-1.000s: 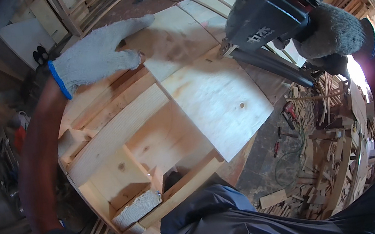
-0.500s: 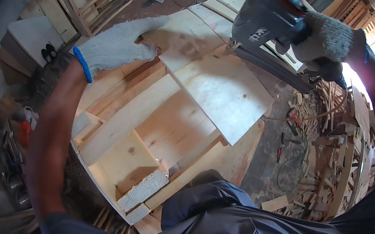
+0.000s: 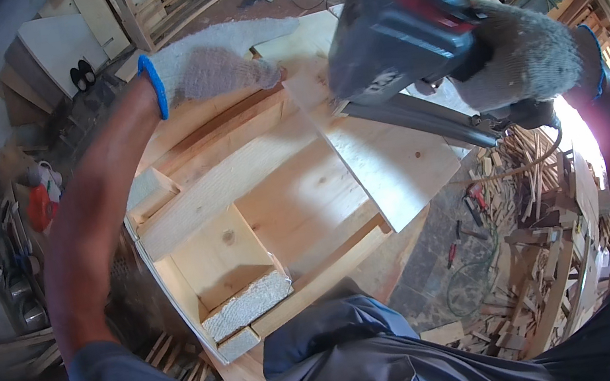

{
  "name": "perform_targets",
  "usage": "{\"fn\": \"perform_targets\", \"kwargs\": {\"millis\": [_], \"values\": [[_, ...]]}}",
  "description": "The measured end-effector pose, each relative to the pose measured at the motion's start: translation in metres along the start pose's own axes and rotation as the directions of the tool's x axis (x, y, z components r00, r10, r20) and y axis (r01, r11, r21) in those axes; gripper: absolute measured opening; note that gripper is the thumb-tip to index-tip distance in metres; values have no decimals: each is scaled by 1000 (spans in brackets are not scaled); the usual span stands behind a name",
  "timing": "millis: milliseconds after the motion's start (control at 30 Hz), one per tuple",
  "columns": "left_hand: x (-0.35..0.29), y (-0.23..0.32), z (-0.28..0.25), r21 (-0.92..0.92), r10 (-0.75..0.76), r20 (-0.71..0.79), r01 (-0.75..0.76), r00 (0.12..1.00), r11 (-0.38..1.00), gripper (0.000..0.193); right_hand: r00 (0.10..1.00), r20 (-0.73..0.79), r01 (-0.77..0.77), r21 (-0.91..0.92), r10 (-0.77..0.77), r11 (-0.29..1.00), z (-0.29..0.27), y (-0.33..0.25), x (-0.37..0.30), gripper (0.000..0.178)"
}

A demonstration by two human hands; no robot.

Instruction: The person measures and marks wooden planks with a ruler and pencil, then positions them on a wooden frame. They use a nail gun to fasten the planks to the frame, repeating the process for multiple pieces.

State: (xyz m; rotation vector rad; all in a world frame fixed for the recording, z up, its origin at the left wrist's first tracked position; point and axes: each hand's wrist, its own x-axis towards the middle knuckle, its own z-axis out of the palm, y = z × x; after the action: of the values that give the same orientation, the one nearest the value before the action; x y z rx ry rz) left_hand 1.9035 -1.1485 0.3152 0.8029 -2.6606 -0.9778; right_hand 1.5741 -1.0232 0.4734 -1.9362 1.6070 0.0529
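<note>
Head view, wooden frame [image 3: 334, 269] as landmark; the pale board [image 3: 406, 165] is being supported across the frame's right part, its near corner overhanging the near rail; the nail gun [image 3: 396, 34] is being held up over the frame's far right, above the board, its nose pointing towards the frame; whether nose and board are touching cannot be told. The gloved right hand [image 3: 520, 53] is being kept wrapped round the gun's handle, right of the frame's far end; the gloved left hand [image 3: 219, 63] is being laid over the frame's far left side, fingers stretched out, thumb apart, wide rather than gripping; its thumb is blurring near the board's far left corner, contact unclear.

A hose [image 3: 535, 166] is being trailed right of the frame; wood scraps [image 3: 564, 292] and a hammer [image 3: 469, 233] are being left on the floor, also right; a rough pale block [image 3: 248, 306] is being held in the frame's near left corner.

Handling, judged: gun probably heavy, hard, top-weighted, best gripped by the handle, hose kept free; board likely light, stiff, a bit slippery under knit gloves, splinter-prone at edges, best pressed flat well away from the nose.
</note>
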Motion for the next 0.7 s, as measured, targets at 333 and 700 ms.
{"fn": "perform_targets", "kwargs": {"millis": [333, 700], "values": [[4, -15, 5, -35, 26, -108, -30, 994, 999, 71, 999, -48, -8, 96, 13, 995, 9, 6, -32, 51], [0, 3, 3, -95, -91, -103, 81, 991, 992, 76, 971, -66, -228, 26, 229, 973, 52, 52, -144, 51]]}}
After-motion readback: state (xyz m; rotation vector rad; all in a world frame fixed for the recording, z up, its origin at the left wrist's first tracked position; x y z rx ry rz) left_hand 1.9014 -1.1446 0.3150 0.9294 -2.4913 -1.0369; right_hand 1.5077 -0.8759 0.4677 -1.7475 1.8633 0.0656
